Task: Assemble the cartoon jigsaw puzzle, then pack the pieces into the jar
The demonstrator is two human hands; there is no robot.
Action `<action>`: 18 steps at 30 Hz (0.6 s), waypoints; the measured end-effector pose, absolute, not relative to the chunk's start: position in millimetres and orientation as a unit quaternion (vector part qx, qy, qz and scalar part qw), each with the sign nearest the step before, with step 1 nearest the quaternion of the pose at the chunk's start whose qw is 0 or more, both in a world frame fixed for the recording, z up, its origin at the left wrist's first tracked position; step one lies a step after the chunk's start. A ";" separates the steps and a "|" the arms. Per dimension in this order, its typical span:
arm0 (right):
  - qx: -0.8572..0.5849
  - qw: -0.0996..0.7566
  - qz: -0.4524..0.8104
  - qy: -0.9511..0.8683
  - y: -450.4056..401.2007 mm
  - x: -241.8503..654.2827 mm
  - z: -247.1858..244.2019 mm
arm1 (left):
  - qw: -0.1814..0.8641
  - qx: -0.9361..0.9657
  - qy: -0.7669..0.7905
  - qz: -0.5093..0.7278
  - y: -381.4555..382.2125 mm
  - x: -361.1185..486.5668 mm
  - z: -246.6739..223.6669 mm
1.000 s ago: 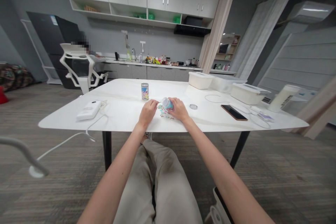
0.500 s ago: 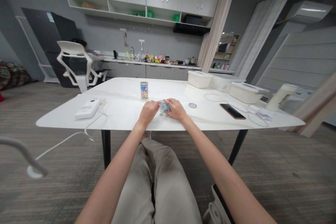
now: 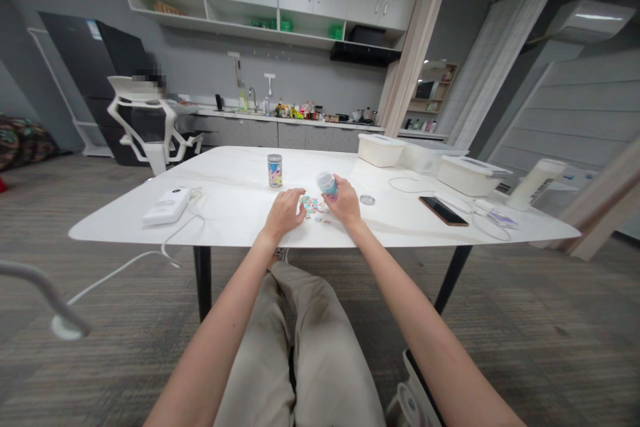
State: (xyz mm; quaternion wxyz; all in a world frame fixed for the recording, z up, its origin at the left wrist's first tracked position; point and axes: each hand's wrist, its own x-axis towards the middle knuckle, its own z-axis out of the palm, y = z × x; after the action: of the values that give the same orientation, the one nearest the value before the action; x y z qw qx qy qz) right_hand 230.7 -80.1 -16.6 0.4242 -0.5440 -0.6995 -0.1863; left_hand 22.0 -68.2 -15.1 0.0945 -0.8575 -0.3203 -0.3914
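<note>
Right hand (image 3: 343, 200): your grip is narrow, closed on a small clear container (image 3: 327, 183), which is tilted and raised above the pieces;
Left hand (image 3: 285, 213): your grip is wide, palm down on the desk (image 3: 225, 203), just left of the pieces;
Pieces: small multicoloured bits (image 3: 313, 205), scattered between your hands;
Beyond the pieces: printed tin (image 3: 275, 171);
Right of the pieces: small round lid (image 3: 367, 199), then phone (image 3: 443, 211);
Left of the pieces: white power bank (image 3: 167, 206).

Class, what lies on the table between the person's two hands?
The head view shows small multicoloured pieces scattered on the white table between the left hand and the right hand.
</note>
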 end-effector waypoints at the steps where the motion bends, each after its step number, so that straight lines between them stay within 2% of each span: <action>1: -0.553 0.449 -0.183 -0.678 -79.4 232.5 -16.7 | 0.095 -0.858 -0.331 -0.381 -67.7 22.4 -15.7; 8: -0.569 0.500 -0.153 -0.635 -74.8 234.3 -19.3 | 0.054 -0.897 -0.348 -0.267 -63.0 24.7 -24.1; 18: -0.561 0.480 -0.149 -0.658 -71.0 235.6 -24.2 | 0.015 -0.906 -0.340 -0.253 -59.3 22.9 -24.0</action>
State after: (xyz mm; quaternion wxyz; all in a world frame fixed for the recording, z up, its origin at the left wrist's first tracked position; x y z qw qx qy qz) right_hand 235.6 -71.0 -24.2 0.4803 -0.5606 -0.6580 -0.1485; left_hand 22.9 -59.3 -24.0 0.0148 -0.9055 -0.3401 -0.2533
